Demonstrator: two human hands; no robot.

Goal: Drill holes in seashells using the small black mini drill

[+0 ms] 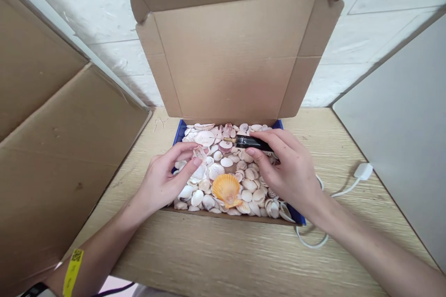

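Between the thumb and fingers of my left hand (167,174) is a pale seashell (199,153) with small dark dots, held above the box's left side. My right hand (289,162) grips a black mini drill (253,143) with a brass chuck and a thin bit pointing left. The bit and the held shell are apart. Below both hands, an open cardboard box (302,217) with blue sides is filled with many shells. An orange scallop shell (226,189) lies near its front, and a white dotted shell (216,171) lies near the middle.
The box's raised lid (233,55) stands behind the shells, near a white brick wall (114,18). Cardboard panels (80,139) rise on the left, a grey panel (400,116) on the right. A white cable with a plug (363,171) lies on the wooden table (209,255).
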